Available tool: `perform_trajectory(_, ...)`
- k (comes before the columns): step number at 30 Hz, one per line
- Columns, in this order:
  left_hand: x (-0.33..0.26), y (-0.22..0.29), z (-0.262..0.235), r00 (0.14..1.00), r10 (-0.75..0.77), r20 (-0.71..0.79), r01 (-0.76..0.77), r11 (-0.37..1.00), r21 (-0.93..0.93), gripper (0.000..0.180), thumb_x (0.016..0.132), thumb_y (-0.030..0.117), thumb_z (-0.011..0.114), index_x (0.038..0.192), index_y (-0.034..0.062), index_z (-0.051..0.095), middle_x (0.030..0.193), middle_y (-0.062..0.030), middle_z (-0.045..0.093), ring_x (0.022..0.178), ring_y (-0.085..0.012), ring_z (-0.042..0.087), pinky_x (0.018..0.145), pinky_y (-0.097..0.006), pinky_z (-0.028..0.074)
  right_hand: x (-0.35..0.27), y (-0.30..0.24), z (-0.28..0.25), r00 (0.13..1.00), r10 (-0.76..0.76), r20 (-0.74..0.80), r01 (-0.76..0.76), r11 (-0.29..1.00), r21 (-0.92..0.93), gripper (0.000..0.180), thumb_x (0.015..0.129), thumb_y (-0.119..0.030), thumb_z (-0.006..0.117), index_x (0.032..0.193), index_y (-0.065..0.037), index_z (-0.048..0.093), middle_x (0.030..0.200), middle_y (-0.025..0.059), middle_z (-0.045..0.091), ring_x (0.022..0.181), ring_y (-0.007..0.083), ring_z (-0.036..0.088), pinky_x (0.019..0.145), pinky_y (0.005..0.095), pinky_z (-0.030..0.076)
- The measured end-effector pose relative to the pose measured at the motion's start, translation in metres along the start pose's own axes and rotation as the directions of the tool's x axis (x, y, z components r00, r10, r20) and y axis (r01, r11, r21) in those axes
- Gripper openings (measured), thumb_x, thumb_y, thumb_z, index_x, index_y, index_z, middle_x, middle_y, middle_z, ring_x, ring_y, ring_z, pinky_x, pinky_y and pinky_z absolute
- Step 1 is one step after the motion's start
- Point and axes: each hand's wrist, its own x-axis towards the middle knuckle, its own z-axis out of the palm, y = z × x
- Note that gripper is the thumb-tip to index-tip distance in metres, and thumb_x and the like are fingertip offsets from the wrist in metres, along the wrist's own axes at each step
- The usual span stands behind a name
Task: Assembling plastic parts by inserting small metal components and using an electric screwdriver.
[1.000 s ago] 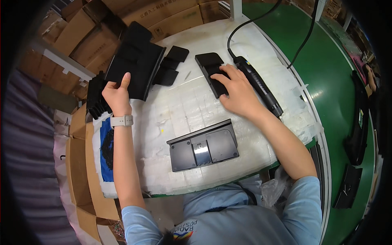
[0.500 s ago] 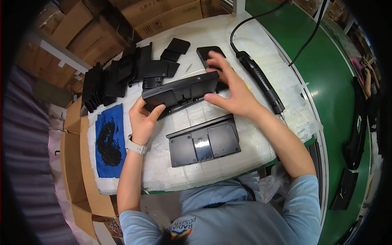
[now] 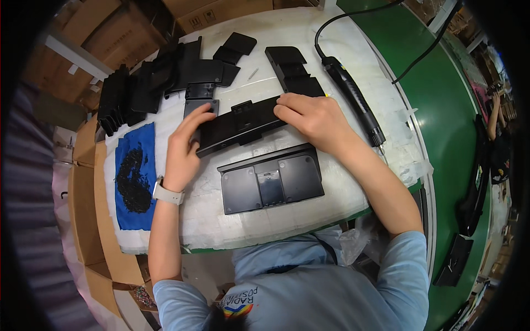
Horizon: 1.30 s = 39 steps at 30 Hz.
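Between my two hands is a long black plastic housing point(image 3: 243, 126), tilted above the table. My left hand point(image 3: 185, 146) closes on its left end, thumb in front and fingers behind. At the right end, my right hand point(image 3: 314, 118) grips the top edge with bent fingers. Just in front of it lies a second black plastic panel point(image 3: 243, 190) with a glossy middle strip. Behind my right hand rests another black plastic part point(image 3: 287, 60). An electric screwdriver point(image 3: 353, 94) with a cable lies to the right of that hand.
Several black plastic parts point(image 3: 193, 71) are heaped at the back left. Small black screws point(image 3: 132, 182) lie on a blue cloth point(image 3: 144, 218) at the left. A thin metal bit point(image 3: 253, 74) sits near the back. Cardboard boxes point(image 3: 85, 220) stand beyond the table's left edge.
The housing has been turned over, from its hollow side to its outer face. My right hand, fingers spread before, has closed on its right end. The view has shifted slightly.
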Motion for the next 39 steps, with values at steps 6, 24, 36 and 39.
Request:
perform_trajectory(6, -0.005, 0.019, -0.006, 0.979, 0.077, 0.190, -0.070, 0.997, -0.043, 0.054, 0.096, 0.038, 0.058, 0.137, 0.0027, 0.053, 0.148, -0.0185, 0.049, 0.143, -0.0354, 0.039, 0.117, -0.046, 0.029, 0.004, 0.001, -0.018, 0.965, -0.048, 0.259, 0.083, 0.989, -0.125, 0.031, 0.072, -0.005, 0.071, 0.102, -0.006, 0.066, 0.105, 0.0068, 0.066, 0.099, 0.0261, 0.067, 0.075, 0.0336, 0.058)
perform_trajectory(24, -0.013, 0.051, 0.015, 0.947, 0.193, 0.259, -0.260, 0.930, 0.260, 0.044, 0.091, 0.022, 0.063, 0.128, -0.0002, 0.055, 0.138, -0.0212, 0.051, 0.129, -0.0402, 0.046, 0.109, -0.046, 0.035, 0.005, 0.005, -0.020, 0.960, 0.119, 0.255, -0.207, 0.913, 0.352, 0.040, 0.074, -0.013, 0.078, 0.112, -0.006, 0.069, 0.113, 0.0135, 0.069, 0.122, 0.0311, 0.058, 0.107, 0.0474, 0.042)
perform_trajectory(36, -0.112, -0.020, -0.131, 0.847, -0.360, -0.391, 0.512, 0.354, 0.782, 0.019, 0.081, 0.020, 0.078, 0.084, 0.0034, 0.070, 0.083, -0.0132, 0.065, 0.076, -0.0345, 0.065, 0.065, -0.044, 0.050, -0.006, 0.059, -0.055, 0.497, 0.840, 0.217, -0.660, 0.529, -0.533, 0.050, 0.074, -0.052, 0.076, 0.088, -0.004, 0.071, 0.077, 0.0175, 0.071, 0.077, 0.0341, 0.072, 0.069, 0.0421, 0.056)
perform_trajectory(39, -0.113, -0.032, -0.131, 0.847, -0.353, -0.398, 0.532, 0.548, 0.646, 0.012, 0.081, 0.013, 0.077, 0.084, 0.0040, 0.068, 0.079, -0.0109, 0.064, 0.072, -0.0313, 0.063, 0.062, -0.041, 0.048, -0.008, 0.061, -0.054, 0.468, 0.855, 0.224, -0.713, 0.515, -0.476, 0.049, 0.072, -0.047, 0.077, 0.090, -0.002, 0.072, 0.079, 0.0180, 0.071, 0.079, 0.0346, 0.072, 0.071, 0.0412, 0.056)
